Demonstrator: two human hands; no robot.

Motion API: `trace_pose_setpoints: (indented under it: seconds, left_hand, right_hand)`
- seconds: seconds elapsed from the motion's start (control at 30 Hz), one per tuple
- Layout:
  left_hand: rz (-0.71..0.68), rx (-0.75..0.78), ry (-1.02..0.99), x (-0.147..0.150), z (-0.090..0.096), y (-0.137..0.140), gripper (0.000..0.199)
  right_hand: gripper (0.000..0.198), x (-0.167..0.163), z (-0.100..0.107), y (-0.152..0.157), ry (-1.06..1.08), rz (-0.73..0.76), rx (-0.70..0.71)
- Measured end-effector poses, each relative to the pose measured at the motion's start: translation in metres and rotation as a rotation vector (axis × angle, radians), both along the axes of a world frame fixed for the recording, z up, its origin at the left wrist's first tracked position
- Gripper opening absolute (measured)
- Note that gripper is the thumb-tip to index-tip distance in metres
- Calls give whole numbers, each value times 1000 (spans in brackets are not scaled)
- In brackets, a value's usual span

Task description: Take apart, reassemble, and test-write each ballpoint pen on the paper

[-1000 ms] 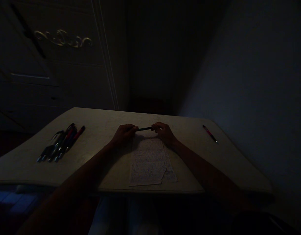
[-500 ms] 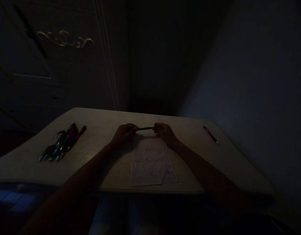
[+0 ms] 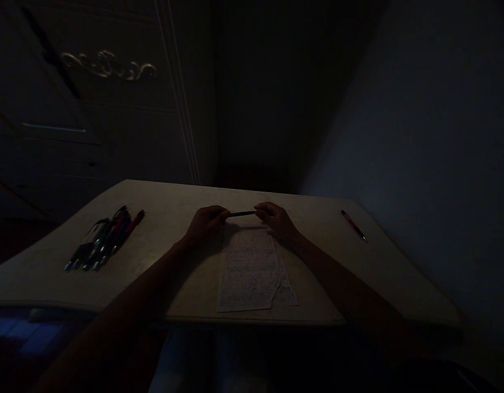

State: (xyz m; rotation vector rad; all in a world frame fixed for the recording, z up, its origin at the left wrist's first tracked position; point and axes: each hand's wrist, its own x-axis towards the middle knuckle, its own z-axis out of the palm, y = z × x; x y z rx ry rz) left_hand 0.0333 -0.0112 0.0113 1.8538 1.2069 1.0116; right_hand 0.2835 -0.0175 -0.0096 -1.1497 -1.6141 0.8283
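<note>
A dark pen (image 3: 242, 213) lies level between my two hands, just above the far end of a sheet of paper. My left hand (image 3: 206, 221) is closed on its left end. The fingers of my right hand (image 3: 274, 218) pinch the other end. Below them the paper (image 3: 247, 273), covered in faint scribbled marks, rests on the table, with a second piece showing from under its right edge. The dim light hides the fine detail of the fingertips.
Several pens (image 3: 104, 240) lie in a bunch on the left of the pale table (image 3: 161, 196). One red and black pen (image 3: 354, 225) lies alone at the right. A cabinet (image 3: 132, 125) stands beyond the left side, and a wall (image 3: 419, 136) runs along the right.
The right fingers have shifted slightly left and up at the pen's end. My left hand has moved a little left. The pen stays between both hands.
</note>
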Motion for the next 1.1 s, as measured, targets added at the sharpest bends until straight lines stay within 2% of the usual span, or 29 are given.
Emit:
trace_pose_setpoints:
  seconds: [0.13, 0.3, 0.4, 0.63, 0.77, 0.97, 1.1]
  left_hand:
    - [-7, 17, 24, -1, -1, 0, 36]
    - [-11, 6, 18, -1, 0, -1, 35]
    - [-14, -7, 4, -1, 1, -1, 35]
    - [-13, 5, 12, -1, -2, 2, 37]
    - [-16, -4, -3, -1, -2, 1, 37]
    - [-8, 3, -5, -2, -1, 0, 38]
    - [8, -12, -4, -4, 0, 1, 34]
  right_hand:
    - [44, -1, 1, -1, -64, -1, -19]
    - [23, -2, 7, -4, -61, 0, 44]
    - [20, -1, 8, -4, -48, 16, 72]
    - [36, 0, 1, -1, -22, -32, 33]
    - [44, 0, 2, -2, -101, -25, -12]
    - [22, 0, 7, -3, -117, -53, 53]
    - [15, 10, 9, 1, -143, -58, 103]
